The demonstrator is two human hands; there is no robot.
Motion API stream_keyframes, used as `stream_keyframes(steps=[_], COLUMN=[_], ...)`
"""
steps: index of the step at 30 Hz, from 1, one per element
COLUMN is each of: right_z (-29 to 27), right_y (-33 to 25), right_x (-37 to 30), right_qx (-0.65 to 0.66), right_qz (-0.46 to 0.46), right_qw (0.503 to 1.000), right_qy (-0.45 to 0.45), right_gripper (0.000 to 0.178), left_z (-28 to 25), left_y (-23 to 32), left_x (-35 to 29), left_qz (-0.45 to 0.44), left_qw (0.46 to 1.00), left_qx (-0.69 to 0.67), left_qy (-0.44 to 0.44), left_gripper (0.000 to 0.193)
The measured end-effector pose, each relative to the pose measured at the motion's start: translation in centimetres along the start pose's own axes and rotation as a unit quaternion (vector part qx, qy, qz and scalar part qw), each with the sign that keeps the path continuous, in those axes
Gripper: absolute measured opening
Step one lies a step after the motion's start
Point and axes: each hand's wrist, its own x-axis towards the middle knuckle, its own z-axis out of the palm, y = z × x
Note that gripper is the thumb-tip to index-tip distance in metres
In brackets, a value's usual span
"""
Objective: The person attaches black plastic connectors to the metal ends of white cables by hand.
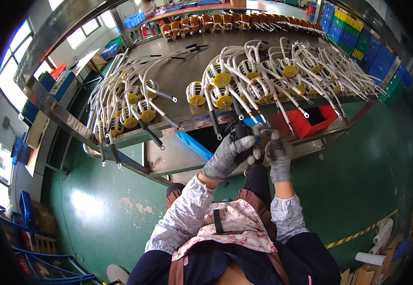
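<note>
Grey knit gloves cover both hands, which are raised at the front edge of a metal workbench (180, 78). My left hand (232, 154) is closed around a small dark black piece (238, 131), its kind blurred. Close beside it, my right hand (278, 154) has its fingertips pinched together; what they hold, if anything, is too small to tell. Just beyond the hands hang white cables (283, 111) with metal ring lugs, some with black sleeves (215, 124). They come from white-wrapped coils with yellow end discs (221, 79), standing in groups on the bench.
Orange-brown coils (206, 21) line the bench's far side. Below the top are a red bin (311, 124) and a blue-edged bin (194, 146) on a lower shelf. Stacked blue, green and yellow crates (346, 31) stand at far right. Cable ends overhang the front edge.
</note>
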Motion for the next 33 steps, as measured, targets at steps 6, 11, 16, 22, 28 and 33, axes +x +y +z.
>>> stream_keyframes(steps=[6, 11, 16, 22, 28, 33], right_z=[1.6, 3.7, 4.3, 4.9, 6.1, 6.9], right_y=[0.5, -1.5, -1.1, -2.4, -6.0, -6.7], right_x=[1.8, 3.3, 3.8, 4.3, 4.9, 4.3], right_qx=[-0.257, -0.389, -0.462, -0.41, -0.506, -0.619], right_qz=[-0.3, -0.345, -0.321, -0.329, -0.269, -0.193], right_qw=[0.918, 0.853, 0.826, 0.85, 0.817, 0.761], right_qy=[0.025, 0.04, 0.042, 0.043, 0.058, 0.021], right_gripper=[0.032, 0.025, 0.026, 0.025, 0.028, 0.03], left_z=[-0.2, -1.3, -1.9, -2.2, -2.7, -3.1], left_y=[0.6, 0.4, 0.6, 0.9, 0.6, 0.3], left_x=[2.0, 1.0, 0.8, 0.3, 0.1, 0.0], left_qz=[0.05, 0.06, 0.065, 0.065, 0.06, 0.049], left_qw=[0.993, 0.996, 0.997, 0.997, 0.998, 0.997], left_qx=[-0.103, -0.058, -0.051, -0.035, -0.004, 0.042], left_qy=[0.004, 0.024, -0.002, 0.025, 0.03, 0.048], left_gripper=[0.027, 0.026, 0.028, 0.028, 0.026, 0.02])
